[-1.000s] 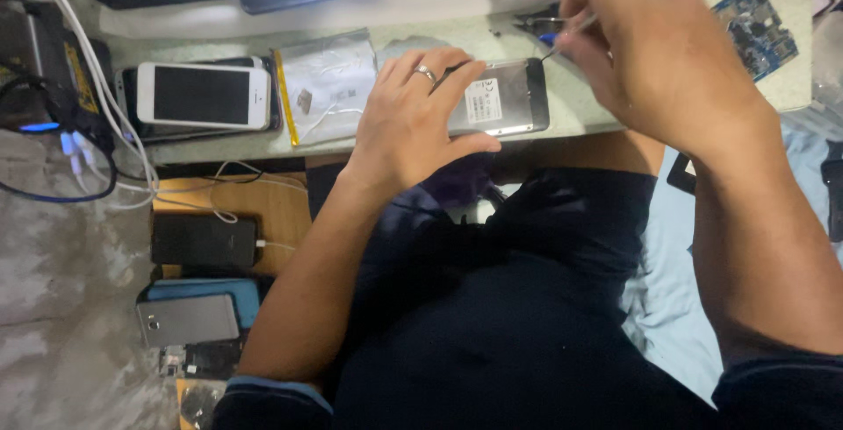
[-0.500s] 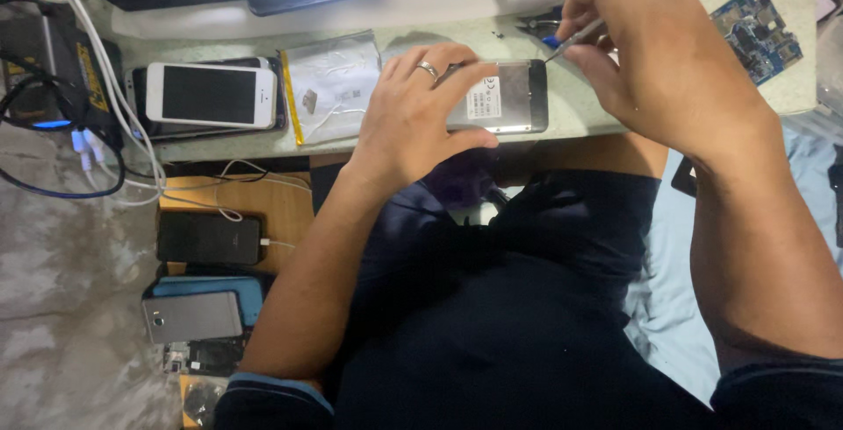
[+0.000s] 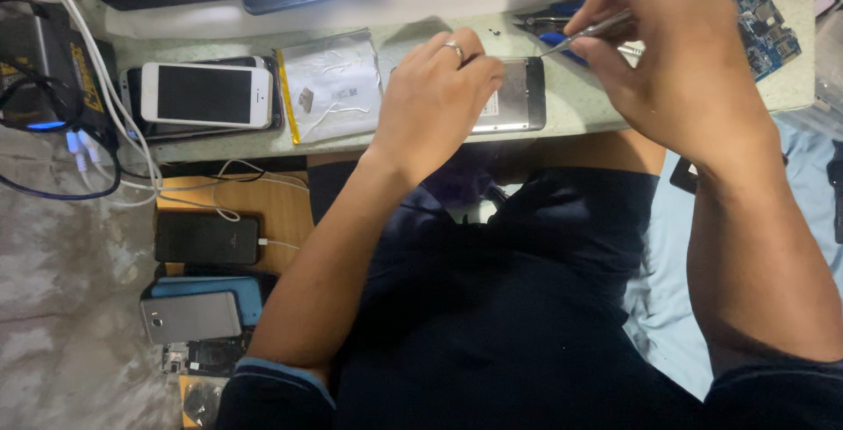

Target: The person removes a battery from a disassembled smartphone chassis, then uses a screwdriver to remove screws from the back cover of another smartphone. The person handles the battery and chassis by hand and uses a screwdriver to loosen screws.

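Since a second ago: my right hand has shifted slightly with its thin metal tool; my left hand stays pressed on the opened phone.
Left hand: fingers spread flat over the silver-grey phone, ring showing, pinning it to the desk rather than gripping it.
Right hand: fingers pinched together on the tool, its tip close to the phone's upper right corner; whether it touches, I cannot tell.
Phone: at the desk's near edge, between my two hands, back side up.
Doing it well, as I judge it: hold the phone flat and still, bring the tip in low at the corner, use light pressure so nothing slips or scratches.
Packages and labels: a flat silver pouch with a yellow edge lies just left of the phone, a small dark label at its middle; a pale label patch sits on the phone itself.
Nearby: a white phone stacked on a darker one at left; a blue circuit board at far right; white cables trailing off the left edge.
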